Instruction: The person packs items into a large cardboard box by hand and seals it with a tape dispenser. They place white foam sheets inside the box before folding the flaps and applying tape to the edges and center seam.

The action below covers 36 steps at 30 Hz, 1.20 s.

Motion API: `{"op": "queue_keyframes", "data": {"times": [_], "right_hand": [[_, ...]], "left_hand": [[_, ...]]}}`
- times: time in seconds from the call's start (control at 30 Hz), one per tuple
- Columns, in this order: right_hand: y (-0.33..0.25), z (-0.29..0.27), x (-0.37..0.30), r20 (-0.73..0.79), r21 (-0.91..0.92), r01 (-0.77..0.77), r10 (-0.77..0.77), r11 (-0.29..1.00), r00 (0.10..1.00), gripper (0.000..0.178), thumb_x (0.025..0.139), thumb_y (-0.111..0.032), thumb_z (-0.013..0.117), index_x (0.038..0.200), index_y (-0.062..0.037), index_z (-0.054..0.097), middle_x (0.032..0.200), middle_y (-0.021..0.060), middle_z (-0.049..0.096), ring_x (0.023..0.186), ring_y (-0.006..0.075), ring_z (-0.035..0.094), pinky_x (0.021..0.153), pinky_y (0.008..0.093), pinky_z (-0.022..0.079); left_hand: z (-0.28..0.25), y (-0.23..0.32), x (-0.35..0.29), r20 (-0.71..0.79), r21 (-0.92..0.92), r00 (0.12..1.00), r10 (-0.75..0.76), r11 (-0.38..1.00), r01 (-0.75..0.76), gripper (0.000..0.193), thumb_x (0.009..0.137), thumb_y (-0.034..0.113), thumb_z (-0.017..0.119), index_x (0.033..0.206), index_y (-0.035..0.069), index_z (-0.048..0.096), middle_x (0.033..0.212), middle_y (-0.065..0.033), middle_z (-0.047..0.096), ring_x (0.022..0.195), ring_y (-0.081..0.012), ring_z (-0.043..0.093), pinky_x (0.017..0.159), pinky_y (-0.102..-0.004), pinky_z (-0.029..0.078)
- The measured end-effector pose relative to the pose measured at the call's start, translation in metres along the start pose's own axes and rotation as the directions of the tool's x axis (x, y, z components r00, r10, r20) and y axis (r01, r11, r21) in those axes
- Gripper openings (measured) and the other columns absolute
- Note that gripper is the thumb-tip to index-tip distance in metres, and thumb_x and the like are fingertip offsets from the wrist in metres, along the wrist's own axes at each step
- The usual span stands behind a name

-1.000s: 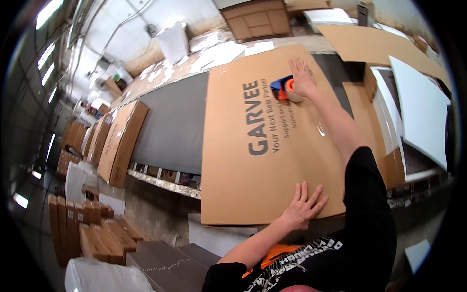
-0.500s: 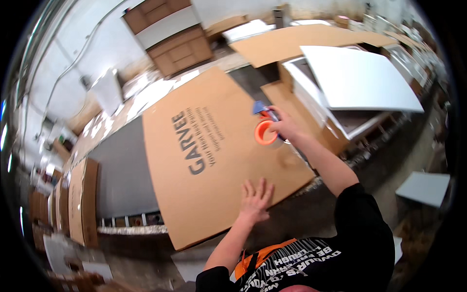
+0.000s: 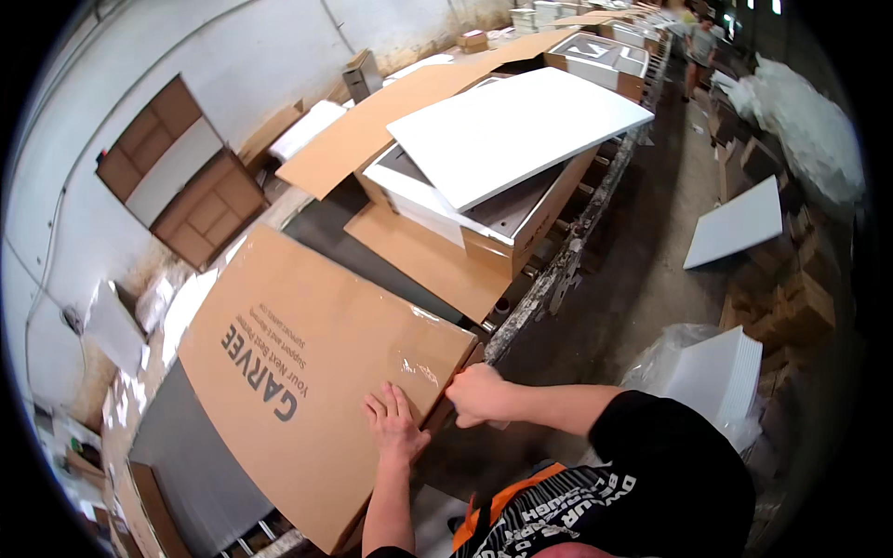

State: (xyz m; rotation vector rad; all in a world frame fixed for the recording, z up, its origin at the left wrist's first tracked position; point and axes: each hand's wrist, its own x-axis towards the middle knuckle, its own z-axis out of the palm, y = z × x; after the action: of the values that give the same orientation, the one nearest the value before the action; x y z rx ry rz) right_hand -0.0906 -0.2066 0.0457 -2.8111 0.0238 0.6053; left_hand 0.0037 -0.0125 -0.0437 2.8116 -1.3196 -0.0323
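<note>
A large flat brown cardboard box (image 3: 307, 307) with dark print lies in front of me on the conveyor. My left hand (image 3: 396, 430) rests on its top near the close edge, fingers spread. At the box's right end, by the near corner, my right hand (image 3: 476, 395) is closed in a fist against the side. The tape dispenser that it held a moment ago is almost wholly hidden behind the fist and the box edge. Shiny clear tape (image 3: 419, 372) shows on the box top by that end.
Farther along the conveyor (image 3: 549, 288) stands an open carton (image 3: 493, 244) with a white panel (image 3: 521, 130) lying askew on it. White sheets (image 3: 712, 372) and another white panel (image 3: 735, 223) are to the right. A person (image 3: 699, 56) stands far off.
My right hand has moved from above the box top to its right end, carrying the tape dispenser out of sight. My left hand stays on the box. The view has swung right.
</note>
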Motion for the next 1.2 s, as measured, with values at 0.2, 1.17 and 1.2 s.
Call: {"op": "queue_keyframes", "data": {"times": [0.2, 1.17, 1.2], "right_hand": [[-0.036, 0.126, 0.055, 0.013, -0.190, -0.017, 0.020, 0.982, 1.000, 0.032, 0.064, -0.029, 0.074, 0.091, -0.0120, 0.074, 0.091, 0.0111, 0.068, 0.091, 0.0286, 0.066, 0.068, 0.0411, 0.056], [-0.344, 0.246, 0.068, 0.158, -0.218, 0.320, -0.290, 0.922, 0.944, 0.031, 0.060, -0.032, 0.077, 0.086, -0.0160, 0.073, 0.086, 0.0038, 0.071, 0.082, 0.0231, 0.069, 0.065, 0.0395, 0.054], [-0.317, 0.264, 0.063, 0.129, -0.116, 0.361, -0.347, 0.925, 0.929, 0.033, 0.060, -0.031, 0.077, 0.088, -0.0155, 0.072, 0.086, 0.0041, 0.071, 0.082, 0.0236, 0.069, 0.065, 0.0409, 0.054]], "left_hand": [[-0.020, -0.027, -0.021, 0.019, 0.068, 1.000, 0.002, 0.998, -0.004, 0.105, 0.065, 0.042, 0.078, 0.145, -0.004, 0.028, 0.150, -0.0222, 0.031, 0.134, -0.0528, 0.028, 0.113, -0.0578, 0.020], [-0.012, -0.220, -0.296, -0.072, -0.168, 0.993, -0.097, 0.982, 0.083, 0.113, 0.064, 0.044, 0.082, 0.143, -0.012, 0.023, 0.140, -0.0328, 0.039, 0.129, -0.0528, 0.038, 0.109, -0.0484, 0.035], [-0.019, -0.224, -0.298, -0.072, -0.146, 0.993, -0.094, 0.986, 0.083, 0.113, 0.064, 0.044, 0.082, 0.143, -0.012, 0.023, 0.140, -0.0328, 0.039, 0.129, -0.0528, 0.038, 0.109, -0.0484, 0.035]]}}
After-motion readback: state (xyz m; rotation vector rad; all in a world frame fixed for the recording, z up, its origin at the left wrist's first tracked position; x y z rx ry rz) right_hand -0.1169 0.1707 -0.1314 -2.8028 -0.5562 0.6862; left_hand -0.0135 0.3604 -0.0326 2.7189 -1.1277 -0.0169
